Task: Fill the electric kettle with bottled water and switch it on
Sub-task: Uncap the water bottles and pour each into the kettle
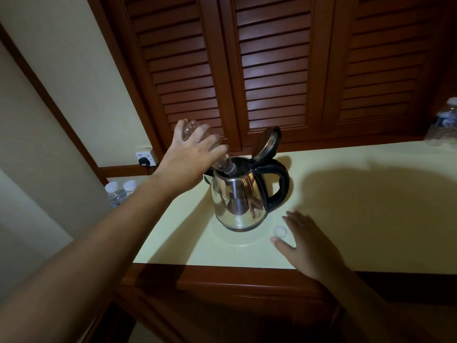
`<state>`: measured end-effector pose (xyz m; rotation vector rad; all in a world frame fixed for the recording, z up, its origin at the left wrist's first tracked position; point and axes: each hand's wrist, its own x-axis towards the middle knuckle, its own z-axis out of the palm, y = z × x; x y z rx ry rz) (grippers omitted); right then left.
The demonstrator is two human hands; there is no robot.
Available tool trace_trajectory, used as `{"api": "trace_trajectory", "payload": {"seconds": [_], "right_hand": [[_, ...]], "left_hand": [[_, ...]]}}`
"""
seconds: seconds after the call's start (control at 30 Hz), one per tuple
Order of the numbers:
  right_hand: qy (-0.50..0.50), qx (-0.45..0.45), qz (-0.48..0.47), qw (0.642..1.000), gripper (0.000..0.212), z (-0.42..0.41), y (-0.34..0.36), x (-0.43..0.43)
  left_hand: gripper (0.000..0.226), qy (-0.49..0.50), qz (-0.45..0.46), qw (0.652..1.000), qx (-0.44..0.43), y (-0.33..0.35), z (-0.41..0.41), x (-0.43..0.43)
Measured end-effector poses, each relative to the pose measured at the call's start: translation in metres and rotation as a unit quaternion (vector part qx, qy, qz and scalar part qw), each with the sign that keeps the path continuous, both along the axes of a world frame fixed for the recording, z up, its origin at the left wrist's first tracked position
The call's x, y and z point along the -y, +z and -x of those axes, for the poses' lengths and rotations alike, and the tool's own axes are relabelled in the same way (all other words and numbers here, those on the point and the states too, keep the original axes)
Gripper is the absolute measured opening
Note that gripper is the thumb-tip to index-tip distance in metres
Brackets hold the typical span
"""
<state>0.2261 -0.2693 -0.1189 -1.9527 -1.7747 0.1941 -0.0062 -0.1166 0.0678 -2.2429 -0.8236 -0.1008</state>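
Left hand grips the upended water bottle, neck inside the open-lidded electric kettle on the tabletop, right hand flat beside the cap; advise keeping the neck centred until drained.

The left arm reaches from the near left toward the far middle, forearm bare and wrist bent downward. The left hand curls its fingers round an upended bottle. The right hand lies at the near right, palm down, fingers straight and close together, thumb spread out to the left.
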Motion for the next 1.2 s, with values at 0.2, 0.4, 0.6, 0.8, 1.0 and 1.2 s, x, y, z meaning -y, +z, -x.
{"api": "trace_trajectory", "payload": {"seconds": [0.2, 0.4, 0.6, 0.8, 1.0, 1.2], "right_hand": [[0.007, -0.002, -0.020, 1.000, 0.058, -0.001, 0.000, 0.002], [0.029, -0.007, -0.055, 0.998, 0.034, -0.006, -0.012, -0.004], [0.026, -0.035, -0.067, 0.997, 0.027, -0.008, -0.013, -0.005], [0.001, -0.125, -0.085, 0.989, 0.027, -0.009, 0.002, -0.003], [0.066, -0.155, -0.081, 0.982, 0.028, -0.005, 0.047, 0.013], [0.113, -0.102, -0.035, 0.988, 0.037, -0.017, 0.071, 0.027]], "left_hand": [[0.078, 0.002, -0.007, 1.000, -0.004, 0.001, 0.002, 0.001], [0.081, 0.014, -0.008, 1.000, 0.002, -0.002, 0.004, 0.002], [0.073, 0.092, 0.062, 0.987, 0.118, -0.011, 0.009, 0.004], [0.050, 0.071, 0.323, 0.823, 0.462, -0.046, 0.031, 0.040], [0.042, -0.057, 0.483, 0.728, 0.483, -0.101, 0.034, 0.107], [0.046, -0.090, 0.502, 0.755, 0.413, -0.124, 0.024, 0.112]]}}
